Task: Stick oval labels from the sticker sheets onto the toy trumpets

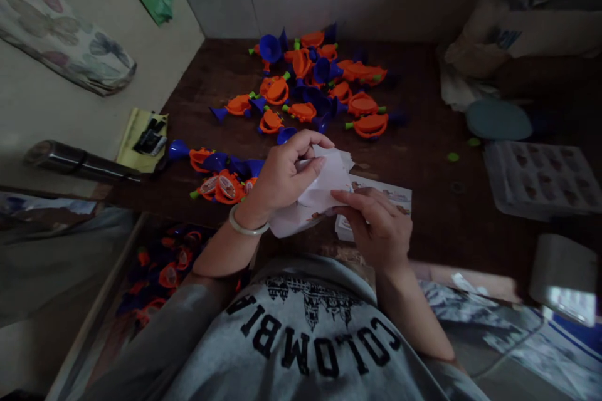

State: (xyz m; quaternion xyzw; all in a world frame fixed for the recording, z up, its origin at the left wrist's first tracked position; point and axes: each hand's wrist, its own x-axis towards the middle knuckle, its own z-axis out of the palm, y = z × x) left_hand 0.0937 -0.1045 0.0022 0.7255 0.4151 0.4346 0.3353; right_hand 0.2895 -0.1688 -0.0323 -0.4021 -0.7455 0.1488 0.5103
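Observation:
My left hand (282, 175), with a pale bangle on the wrist, is closed on a white sheet of paper (324, 191) held just above the dark wooden table (423, 175). My right hand (379, 225) pinches the same sheet from the right and rests over a small stack of printed cards (399, 195). A pile of orange and blue toy trumpets (320, 84) lies beyond the hands. A few more trumpets (221, 182) lie just left of my left hand.
A clear plastic blister tray (540, 178) and a bluish round lid (498, 120) lie at the right. A yellow pad (141, 138) and a dark metal cylinder (70, 160) sit at the left. More toys fill a box (160, 269) below the table edge.

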